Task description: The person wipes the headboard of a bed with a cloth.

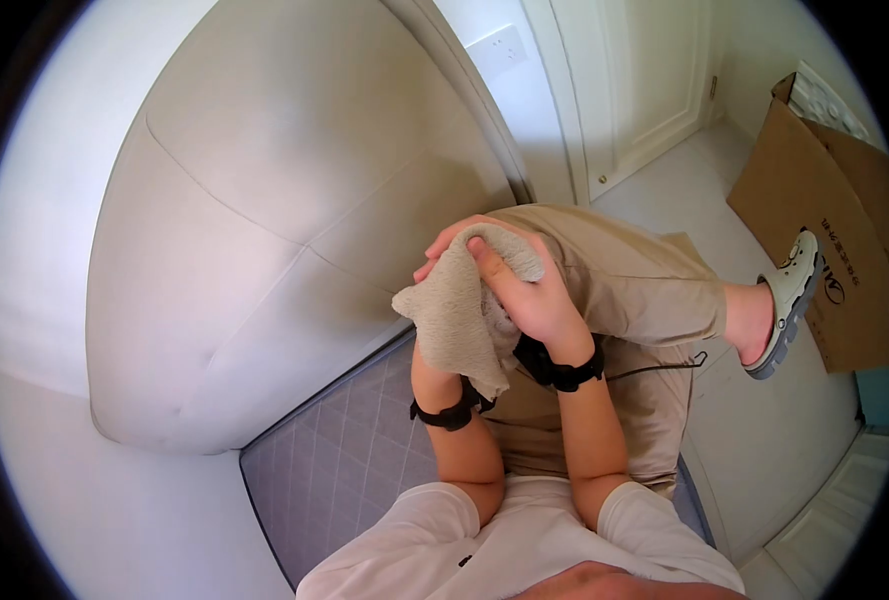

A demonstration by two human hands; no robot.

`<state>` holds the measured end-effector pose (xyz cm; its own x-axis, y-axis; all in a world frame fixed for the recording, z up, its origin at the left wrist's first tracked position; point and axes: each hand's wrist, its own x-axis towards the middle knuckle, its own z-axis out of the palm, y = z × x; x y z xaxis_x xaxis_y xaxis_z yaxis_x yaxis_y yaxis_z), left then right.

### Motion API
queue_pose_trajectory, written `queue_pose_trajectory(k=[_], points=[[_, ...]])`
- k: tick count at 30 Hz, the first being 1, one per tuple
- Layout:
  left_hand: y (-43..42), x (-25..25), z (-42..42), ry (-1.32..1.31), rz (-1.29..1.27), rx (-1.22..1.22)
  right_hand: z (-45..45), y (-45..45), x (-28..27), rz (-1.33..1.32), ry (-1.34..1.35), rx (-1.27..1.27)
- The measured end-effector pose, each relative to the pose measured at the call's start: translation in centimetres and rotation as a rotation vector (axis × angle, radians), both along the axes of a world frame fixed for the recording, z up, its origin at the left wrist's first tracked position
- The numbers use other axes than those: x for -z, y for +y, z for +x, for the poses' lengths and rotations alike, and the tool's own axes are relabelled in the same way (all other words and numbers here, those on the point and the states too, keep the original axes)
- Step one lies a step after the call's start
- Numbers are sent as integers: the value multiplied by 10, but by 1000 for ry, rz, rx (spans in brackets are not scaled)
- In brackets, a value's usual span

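The right hand [536, 298] grasps the cloth [449, 315], long axis running toward the torso [534, 535] (left hand mostly hidden, grip unclear)

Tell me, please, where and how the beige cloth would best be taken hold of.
Probably pinch the beige cloth by its left corner, coming from the person's left: that tip juts out with no visible finger on it, while the right hand holds the upper part.
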<state>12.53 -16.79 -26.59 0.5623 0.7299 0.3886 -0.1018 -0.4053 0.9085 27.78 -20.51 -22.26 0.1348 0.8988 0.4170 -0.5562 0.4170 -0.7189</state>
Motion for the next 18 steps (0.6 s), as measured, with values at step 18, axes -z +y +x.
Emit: queue_pose_trajectory(k=[18], points=[[-11, -58, 38, 521, 448, -344, 31, -27, -2, -3, -170, 182]])
